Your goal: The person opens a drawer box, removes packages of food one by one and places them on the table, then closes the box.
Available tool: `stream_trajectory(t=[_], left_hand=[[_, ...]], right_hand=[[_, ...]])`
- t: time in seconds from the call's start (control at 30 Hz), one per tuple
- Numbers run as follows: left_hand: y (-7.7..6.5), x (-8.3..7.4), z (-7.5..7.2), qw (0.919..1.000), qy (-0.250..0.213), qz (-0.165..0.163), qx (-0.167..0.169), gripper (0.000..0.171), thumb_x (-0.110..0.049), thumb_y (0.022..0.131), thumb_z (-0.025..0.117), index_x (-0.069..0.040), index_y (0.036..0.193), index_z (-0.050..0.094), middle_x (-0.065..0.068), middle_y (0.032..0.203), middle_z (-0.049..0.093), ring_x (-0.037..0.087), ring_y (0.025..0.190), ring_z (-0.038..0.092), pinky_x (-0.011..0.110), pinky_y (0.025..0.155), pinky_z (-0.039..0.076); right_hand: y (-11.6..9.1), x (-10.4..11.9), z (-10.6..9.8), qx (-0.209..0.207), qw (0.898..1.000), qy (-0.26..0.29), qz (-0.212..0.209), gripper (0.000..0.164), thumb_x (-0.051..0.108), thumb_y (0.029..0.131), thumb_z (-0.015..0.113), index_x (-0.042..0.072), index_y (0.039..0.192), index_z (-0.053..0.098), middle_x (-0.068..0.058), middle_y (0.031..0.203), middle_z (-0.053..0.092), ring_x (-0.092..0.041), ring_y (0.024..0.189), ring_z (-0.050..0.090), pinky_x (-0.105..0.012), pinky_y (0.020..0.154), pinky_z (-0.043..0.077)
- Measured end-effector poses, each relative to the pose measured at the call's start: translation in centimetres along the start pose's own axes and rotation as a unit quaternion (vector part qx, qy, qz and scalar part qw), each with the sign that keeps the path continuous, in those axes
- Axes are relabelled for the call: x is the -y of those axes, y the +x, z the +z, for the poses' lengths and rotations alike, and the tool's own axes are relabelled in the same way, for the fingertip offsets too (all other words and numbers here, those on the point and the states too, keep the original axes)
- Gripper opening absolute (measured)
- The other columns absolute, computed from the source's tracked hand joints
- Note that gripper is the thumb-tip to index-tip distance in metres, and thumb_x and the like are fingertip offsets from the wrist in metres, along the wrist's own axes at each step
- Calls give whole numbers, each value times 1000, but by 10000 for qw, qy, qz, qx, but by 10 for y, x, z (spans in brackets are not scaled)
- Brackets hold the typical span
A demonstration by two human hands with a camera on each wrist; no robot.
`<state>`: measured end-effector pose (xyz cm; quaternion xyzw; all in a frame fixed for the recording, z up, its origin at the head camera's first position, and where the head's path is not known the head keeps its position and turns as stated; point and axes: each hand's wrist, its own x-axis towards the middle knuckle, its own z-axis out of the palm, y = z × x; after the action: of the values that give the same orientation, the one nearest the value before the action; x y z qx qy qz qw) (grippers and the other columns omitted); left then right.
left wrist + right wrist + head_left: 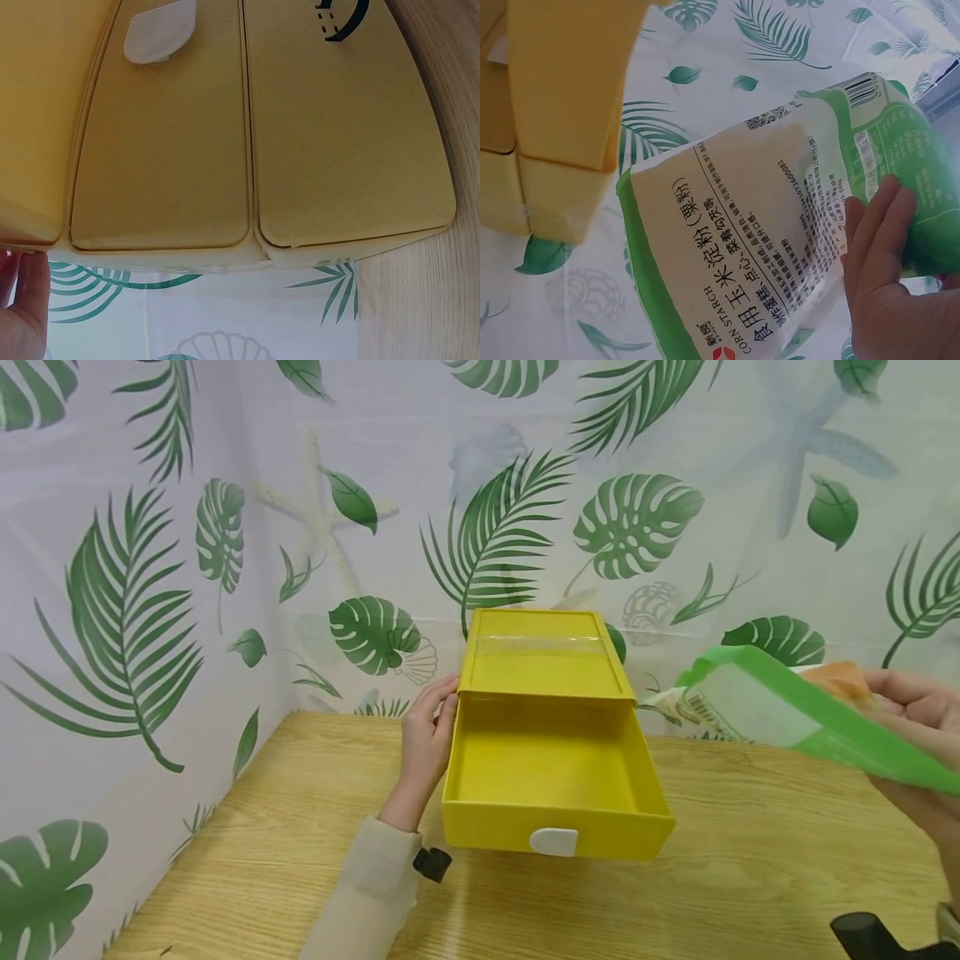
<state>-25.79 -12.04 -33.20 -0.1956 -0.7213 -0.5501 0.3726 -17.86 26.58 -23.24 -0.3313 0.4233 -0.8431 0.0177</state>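
Observation:
A yellow drawer cabinet [543, 672] stands on the table with its top drawer [495, 827] pulled out; the visible inside of that drawer is bare. My left hand [426, 739] rests against the cabinet's left side, and its fingertips show at the edge in the left wrist view. Off to the right, my right hand [918, 718] grips a green and white corn starch bag [757, 240] above the table. In the head view the bag is tilted, with an orange patch beside the fingers. Printed text and a barcode face the right wrist camera.
Below the pulled-out drawer are two closed drawer fronts [161, 150], one with a white tab and one with a dark green handle [349, 22]. The wooden table [750, 860] meets a leaf-patterned cloth [360, 460] behind the cabinet and at the left.

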Motion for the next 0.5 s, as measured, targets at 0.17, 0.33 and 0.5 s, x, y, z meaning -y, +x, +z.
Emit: stream_trajectory(t=[0.17, 0.33, 0.5], left_hand=[[0, 1, 1, 10000, 31, 51, 9, 24, -5, 91, 47, 8, 107, 59, 18, 112, 56, 26, 105, 52, 32, 73, 51], [1, -1, 1, 10000, -4, -48, 76, 23, 0, 90, 47, 11, 106, 58, 22, 111, 55, 30, 104, 52, 37, 73, 51], [1, 2, 1, 10000, 61, 1, 56, 24, -4, 91, 47, 9, 107, 59, 18, 111, 56, 26, 104, 52, 32, 73, 51]], right_hand=[[-6, -3, -9, -66, 10000, -12, 73, 41, -18, 89, 15, -15, 109, 51, -22, 78, 61, -21, 62, 62, -25, 56, 53], [-11, -7, -16, -9, 9989, -398, 254, 42, -17, 89, 16, -11, 109, 53, -22, 88, 63, -20, 68, 63, -24, 58, 53], [-18, -11, -29, 42, 9966, -675, 475, 43, -18, 89, 17, -9, 109, 54, -17, 88, 63, -17, 70, 62, -23, 60, 52]])
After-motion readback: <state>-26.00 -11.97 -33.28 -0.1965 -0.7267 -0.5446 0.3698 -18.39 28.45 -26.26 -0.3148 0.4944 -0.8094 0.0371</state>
